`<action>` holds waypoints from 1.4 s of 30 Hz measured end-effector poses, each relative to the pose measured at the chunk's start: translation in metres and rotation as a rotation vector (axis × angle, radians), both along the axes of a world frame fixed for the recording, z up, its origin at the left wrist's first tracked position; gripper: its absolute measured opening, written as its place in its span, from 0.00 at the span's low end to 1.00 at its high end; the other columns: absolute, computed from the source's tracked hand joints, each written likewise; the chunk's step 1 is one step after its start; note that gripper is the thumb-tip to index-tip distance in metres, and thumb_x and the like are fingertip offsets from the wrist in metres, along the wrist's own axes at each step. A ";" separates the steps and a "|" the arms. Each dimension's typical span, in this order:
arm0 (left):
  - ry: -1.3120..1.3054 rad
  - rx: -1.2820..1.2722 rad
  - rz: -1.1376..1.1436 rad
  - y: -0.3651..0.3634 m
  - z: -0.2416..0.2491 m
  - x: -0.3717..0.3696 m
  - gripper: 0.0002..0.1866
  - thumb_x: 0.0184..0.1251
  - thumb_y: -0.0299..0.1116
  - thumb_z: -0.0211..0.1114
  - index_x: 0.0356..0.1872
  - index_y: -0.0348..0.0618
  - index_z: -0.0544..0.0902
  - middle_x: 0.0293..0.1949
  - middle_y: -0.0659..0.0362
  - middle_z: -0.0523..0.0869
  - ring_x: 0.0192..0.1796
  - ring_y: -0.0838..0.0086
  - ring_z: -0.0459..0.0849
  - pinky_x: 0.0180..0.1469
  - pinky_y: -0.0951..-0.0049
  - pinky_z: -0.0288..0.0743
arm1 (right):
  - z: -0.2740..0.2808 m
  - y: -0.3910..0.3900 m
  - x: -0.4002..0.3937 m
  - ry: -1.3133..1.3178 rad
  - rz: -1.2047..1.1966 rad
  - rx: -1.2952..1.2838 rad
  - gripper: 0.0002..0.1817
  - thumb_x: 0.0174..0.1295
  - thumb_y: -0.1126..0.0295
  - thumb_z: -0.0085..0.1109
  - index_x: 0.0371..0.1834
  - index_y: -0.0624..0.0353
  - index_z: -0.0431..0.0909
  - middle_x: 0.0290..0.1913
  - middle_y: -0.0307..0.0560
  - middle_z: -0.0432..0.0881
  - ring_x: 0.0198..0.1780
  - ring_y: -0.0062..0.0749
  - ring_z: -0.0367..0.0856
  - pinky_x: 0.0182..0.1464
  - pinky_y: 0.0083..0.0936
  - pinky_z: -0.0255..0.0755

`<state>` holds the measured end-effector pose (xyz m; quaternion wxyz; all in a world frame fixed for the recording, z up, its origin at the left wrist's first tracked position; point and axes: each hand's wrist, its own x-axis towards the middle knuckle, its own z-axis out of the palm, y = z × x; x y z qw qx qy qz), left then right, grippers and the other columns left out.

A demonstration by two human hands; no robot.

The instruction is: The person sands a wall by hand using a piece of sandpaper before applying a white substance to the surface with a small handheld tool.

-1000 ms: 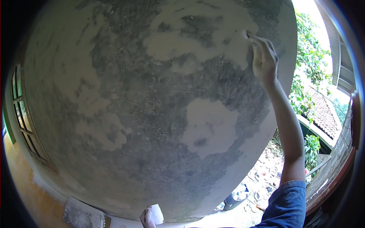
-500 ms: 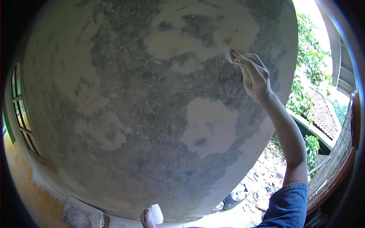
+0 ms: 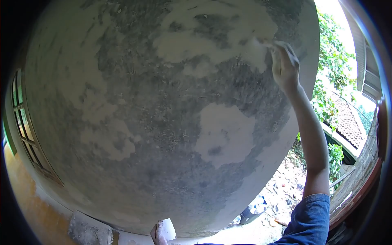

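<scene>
A broad plastered surface (image 3: 171, 122), grey with pale patches of smoothed filler, fills most of the view. My right hand (image 3: 287, 67), dusted pale, reaches up to its upper right part. Its fingers are closed on a small white putty scraper (image 3: 256, 45), which is smeared by motion and lies at the surface beside a pale patch (image 3: 261, 24). Low in the view, my left hand (image 3: 157, 234) grips another white putty scraper (image 3: 168, 230), flat and held upright. Only the fingers and thumb of that hand show.
A barred window (image 3: 24, 122) is at the left. Below it stands a stained whitish board (image 3: 87, 228). At the right are green leaves (image 3: 330, 53), a tiled roof (image 3: 347, 118), rubble ground (image 3: 281, 192) and a dark bucket (image 3: 251, 214) with white contents.
My right hand has moved up and to the right with its scraper, and a pale smear now covers grey where it was. My left hand has stayed in place.
</scene>
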<state>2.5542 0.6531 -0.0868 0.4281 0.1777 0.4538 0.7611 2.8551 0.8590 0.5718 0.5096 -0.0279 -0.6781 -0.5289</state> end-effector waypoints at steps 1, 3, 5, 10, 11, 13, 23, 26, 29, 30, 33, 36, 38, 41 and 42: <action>0.000 -0.009 0.008 0.000 0.002 0.001 0.20 0.71 0.47 0.61 0.52 0.42 0.83 0.47 0.61 0.85 0.48 0.74 0.83 0.49 0.70 0.79 | 0.000 0.000 -0.001 0.000 -0.002 0.000 0.08 0.64 0.82 0.58 0.44 0.64 0.80 0.44 0.55 0.86 0.47 0.46 0.86 0.48 0.35 0.79; -0.001 -0.025 0.028 0.001 0.003 0.002 0.20 0.71 0.48 0.61 0.51 0.43 0.83 0.46 0.61 0.85 0.47 0.75 0.83 0.48 0.70 0.79 | -0.003 0.003 -0.008 0.132 0.029 -0.039 0.09 0.62 0.83 0.58 0.44 0.63 0.80 0.44 0.54 0.86 0.47 0.49 0.85 0.49 0.37 0.79; 0.009 -0.025 0.020 0.001 -0.002 0.001 0.19 0.71 0.47 0.61 0.51 0.43 0.83 0.46 0.61 0.85 0.46 0.75 0.83 0.48 0.70 0.79 | -0.021 0.002 -0.016 -0.001 0.039 -0.012 0.09 0.62 0.83 0.57 0.44 0.63 0.79 0.44 0.53 0.86 0.47 0.48 0.85 0.49 0.37 0.79; 0.019 0.007 -0.002 -0.003 0.013 0.005 0.19 0.70 0.47 0.62 0.50 0.43 0.83 0.44 0.62 0.85 0.45 0.75 0.83 0.47 0.69 0.80 | -0.007 0.002 -0.005 -0.063 -0.067 0.024 0.11 0.61 0.84 0.58 0.44 0.58 0.78 0.45 0.48 0.86 0.49 0.43 0.85 0.47 0.34 0.84; 0.021 0.014 -0.009 -0.004 0.014 0.004 0.18 0.70 0.47 0.62 0.49 0.43 0.83 0.44 0.62 0.85 0.45 0.75 0.83 0.46 0.70 0.80 | -0.002 0.005 -0.006 -0.062 -0.069 0.024 0.11 0.61 0.84 0.58 0.44 0.58 0.78 0.45 0.48 0.86 0.49 0.43 0.85 0.47 0.34 0.84; 0.019 0.019 -0.017 -0.004 0.015 0.006 0.18 0.70 0.47 0.62 0.49 0.43 0.83 0.44 0.62 0.85 0.45 0.75 0.83 0.46 0.70 0.80 | 0.006 0.009 -0.010 0.130 0.034 0.018 0.10 0.62 0.83 0.57 0.44 0.58 0.79 0.45 0.49 0.86 0.50 0.42 0.85 0.47 0.34 0.84; 0.010 0.025 -0.018 -0.009 0.016 0.007 0.18 0.71 0.47 0.61 0.50 0.43 0.83 0.45 0.62 0.85 0.46 0.75 0.83 0.48 0.71 0.79 | 0.002 0.009 0.003 0.086 -0.007 -0.010 0.10 0.61 0.81 0.61 0.45 0.60 0.80 0.44 0.51 0.86 0.49 0.43 0.85 0.48 0.32 0.82; 0.037 0.030 0.053 -0.019 0.067 0.021 0.17 0.72 0.46 0.60 0.46 0.42 0.82 0.40 0.61 0.85 0.41 0.74 0.84 0.42 0.71 0.80 | -0.017 0.007 -0.012 0.169 0.024 -0.007 0.11 0.60 0.83 0.60 0.45 0.61 0.80 0.44 0.52 0.85 0.46 0.44 0.85 0.47 0.32 0.80; 0.057 0.021 0.111 -0.021 0.072 0.023 0.15 0.73 0.44 0.58 0.42 0.41 0.81 0.35 0.60 0.84 0.35 0.73 0.85 0.37 0.70 0.81 | -0.026 0.006 -0.010 -0.091 0.039 0.001 0.08 0.65 0.82 0.55 0.45 0.65 0.80 0.42 0.53 0.85 0.44 0.45 0.85 0.45 0.32 0.79; 0.044 0.016 0.107 -0.020 0.069 0.020 0.15 0.74 0.44 0.58 0.42 0.41 0.81 0.35 0.60 0.84 0.36 0.73 0.85 0.37 0.70 0.81 | -0.016 0.003 -0.003 -0.050 0.022 0.003 0.08 0.63 0.83 0.57 0.44 0.63 0.80 0.42 0.52 0.85 0.44 0.44 0.85 0.45 0.32 0.80; 0.061 -0.017 0.049 -0.020 0.066 0.015 0.15 0.74 0.44 0.58 0.43 0.41 0.81 0.36 0.60 0.84 0.36 0.73 0.85 0.38 0.70 0.81 | 0.004 0.008 0.001 0.140 0.036 -0.053 0.07 0.64 0.82 0.56 0.42 0.61 0.80 0.43 0.52 0.85 0.44 0.44 0.84 0.45 0.34 0.79; 0.107 0.006 0.163 -0.017 0.083 0.029 0.16 0.74 0.45 0.58 0.43 0.41 0.81 0.35 0.60 0.84 0.36 0.74 0.85 0.38 0.70 0.81 | -0.009 0.003 -0.001 0.150 -0.003 -0.032 0.06 0.62 0.79 0.60 0.42 0.60 0.80 0.45 0.52 0.84 0.46 0.44 0.84 0.46 0.35 0.80; 0.079 0.005 0.144 -0.017 0.075 0.023 0.16 0.73 0.45 0.58 0.44 0.41 0.81 0.35 0.60 0.84 0.36 0.74 0.84 0.38 0.70 0.81 | -0.024 0.004 -0.006 0.004 -0.073 0.045 0.09 0.59 0.78 0.65 0.42 0.58 0.80 0.46 0.51 0.84 0.49 0.44 0.84 0.48 0.34 0.82; 0.101 -0.014 0.125 -0.019 0.072 0.023 0.16 0.73 0.45 0.58 0.44 0.40 0.81 0.36 0.60 0.84 0.36 0.74 0.84 0.38 0.70 0.80 | -0.039 0.008 -0.014 -0.021 -0.142 0.025 0.08 0.59 0.71 0.67 0.39 0.57 0.80 0.53 0.51 0.82 0.55 0.41 0.83 0.52 0.35 0.81; 0.139 -0.026 0.138 -0.020 0.073 0.024 0.16 0.73 0.45 0.58 0.44 0.40 0.81 0.36 0.60 0.84 0.36 0.74 0.84 0.38 0.70 0.80 | -0.040 0.007 -0.018 0.020 -0.134 -0.018 0.10 0.59 0.69 0.68 0.40 0.55 0.79 0.57 0.50 0.80 0.57 0.41 0.81 0.56 0.36 0.79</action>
